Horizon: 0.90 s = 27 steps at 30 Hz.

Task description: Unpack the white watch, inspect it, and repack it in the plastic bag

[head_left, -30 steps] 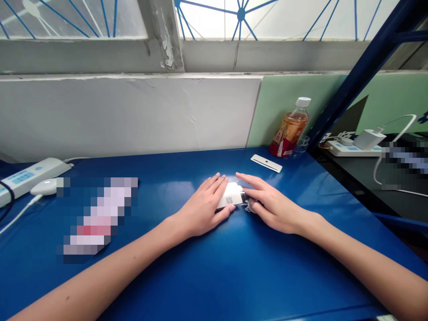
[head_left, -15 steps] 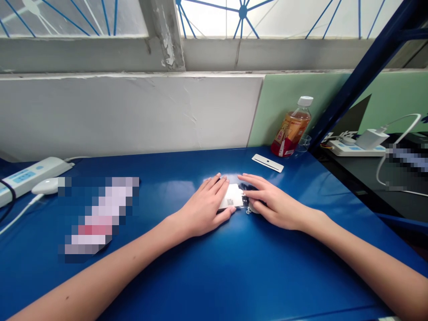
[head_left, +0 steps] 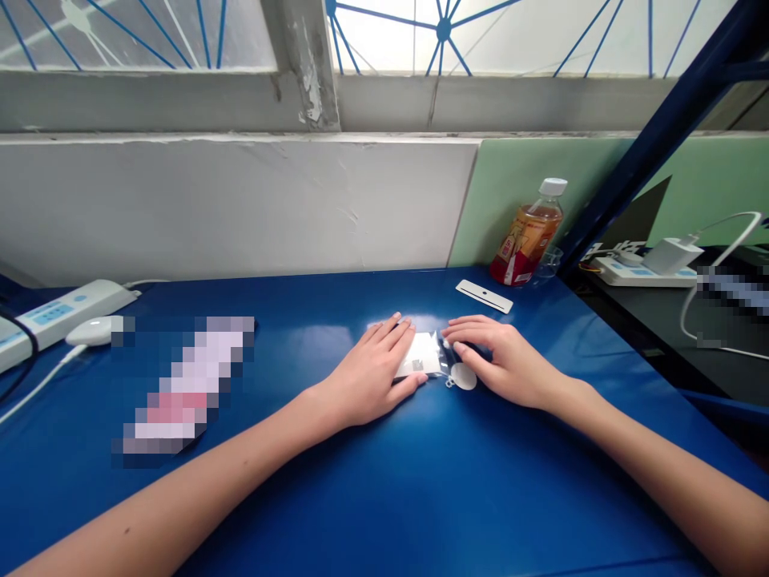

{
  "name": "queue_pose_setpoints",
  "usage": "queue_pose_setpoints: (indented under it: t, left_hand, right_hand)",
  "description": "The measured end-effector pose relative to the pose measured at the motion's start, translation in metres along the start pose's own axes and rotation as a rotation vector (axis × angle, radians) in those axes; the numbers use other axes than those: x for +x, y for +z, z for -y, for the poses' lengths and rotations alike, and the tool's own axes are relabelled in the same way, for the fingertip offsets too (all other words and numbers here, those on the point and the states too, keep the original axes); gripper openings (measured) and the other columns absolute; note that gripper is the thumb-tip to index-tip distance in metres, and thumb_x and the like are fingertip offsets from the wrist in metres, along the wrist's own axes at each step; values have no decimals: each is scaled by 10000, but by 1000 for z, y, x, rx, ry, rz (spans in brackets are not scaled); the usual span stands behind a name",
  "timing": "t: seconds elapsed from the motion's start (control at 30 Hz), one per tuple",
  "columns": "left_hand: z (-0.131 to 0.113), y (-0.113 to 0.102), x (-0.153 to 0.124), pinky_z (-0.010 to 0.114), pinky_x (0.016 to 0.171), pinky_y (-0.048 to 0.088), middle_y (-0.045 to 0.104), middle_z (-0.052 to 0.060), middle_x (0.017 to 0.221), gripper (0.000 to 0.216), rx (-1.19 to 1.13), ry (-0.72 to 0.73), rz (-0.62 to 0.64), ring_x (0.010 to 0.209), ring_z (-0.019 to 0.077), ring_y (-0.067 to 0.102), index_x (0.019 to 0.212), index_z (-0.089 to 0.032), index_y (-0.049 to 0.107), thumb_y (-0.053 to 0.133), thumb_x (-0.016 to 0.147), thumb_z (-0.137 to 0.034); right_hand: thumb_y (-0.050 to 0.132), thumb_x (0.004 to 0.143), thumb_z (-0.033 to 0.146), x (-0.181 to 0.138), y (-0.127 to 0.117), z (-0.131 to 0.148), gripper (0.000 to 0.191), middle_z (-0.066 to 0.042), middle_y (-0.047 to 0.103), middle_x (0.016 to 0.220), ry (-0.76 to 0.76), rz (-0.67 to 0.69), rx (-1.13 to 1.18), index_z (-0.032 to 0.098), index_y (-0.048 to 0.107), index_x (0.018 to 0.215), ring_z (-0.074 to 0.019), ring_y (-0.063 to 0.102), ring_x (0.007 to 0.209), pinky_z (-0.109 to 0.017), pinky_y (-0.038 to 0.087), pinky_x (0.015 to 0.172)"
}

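Note:
A white card (head_left: 424, 351) with a small grey square code lies in a clear plastic bag (head_left: 443, 363) on the blue tabletop. Laid flat over the bag's left part is my left hand (head_left: 380, 362), fingers stretched out and thumb along the near edge; it hides that end. At the right end, my right hand (head_left: 489, 353) has its fingers bent, with index finger and thumb close together at the bag's edge. What exactly lies between those fingertips is hard to see. Just below the right thumb rests a round white disc (head_left: 463, 376) with a small ring or chain at its left.
Behind the right hand lies a white slotted strip (head_left: 484, 296), with a drink bottle (head_left: 529, 232) near the wall. A blurred-out object (head_left: 186, 385), a white power strip (head_left: 72, 316) and a white cabled device (head_left: 96, 330) are at left. A blue post (head_left: 654, 136) slants at right.
My right hand has drawn back slightly to the right, its fingers coming closer together, and the round disc now shows. My left hand stays flat on the bag. The view has shifted a little.

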<state>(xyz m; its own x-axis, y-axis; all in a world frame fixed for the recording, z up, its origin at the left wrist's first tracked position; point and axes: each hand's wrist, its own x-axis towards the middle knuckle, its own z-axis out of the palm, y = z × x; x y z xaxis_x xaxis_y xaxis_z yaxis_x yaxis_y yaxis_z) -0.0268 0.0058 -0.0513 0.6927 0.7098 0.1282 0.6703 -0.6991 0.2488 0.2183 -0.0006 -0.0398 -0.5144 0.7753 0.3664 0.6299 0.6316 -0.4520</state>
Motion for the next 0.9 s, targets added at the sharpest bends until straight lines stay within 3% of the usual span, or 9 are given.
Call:
queue_pose_setpoints:
  t: [0.2,0.43,0.63,0.77,0.9]
  left_hand:
    - [-1,0,-1,493,1167,263,369,202,1540,658,26,11,-1,1479,333,225,1477,-81,351,402,989,-519]
    - [-1,-1,-1,474,1169,258,372,202,1539,640,62,17,7,1471,333,251,1465,-83,365,381,999,-521]
    - [-1,0,0,482,1168,250,381,191,1537,649,72,10,22,1459,329,283,1479,-89,343,369,999,-526]
    - [-2,-1,0,469,1173,248,389,192,1532,657,60,9,18,1460,327,279,1473,-72,354,375,997,-524]
    - [-2,-1,-1,465,1177,249,383,200,1533,660,45,2,22,1465,326,270,1470,-61,358,399,991,-513]
  right_hand:
    - [497,960,262,-4,4,12,348,-146,681,1259,-126,98,-121,127,623,1256,-296,604,1216,-455,507,1026]
    - [415,994,226,-6,10,11,369,-142,678,1268,-134,85,-169,107,617,1278,-293,577,1255,-452,498,1050]
    - [375,1007,240,-7,11,13,430,-190,582,1386,-131,137,-207,54,554,1351,-304,477,1357,-479,438,1109]
    - [378,1013,339,-10,11,21,528,-243,481,1463,-127,200,-265,7,472,1412,-328,388,1413,-497,397,1132]
    - [378,978,550,-13,12,32,793,-308,307,1530,-67,316,-311,-76,348,1465,-391,260,1448,-551,376,1124]
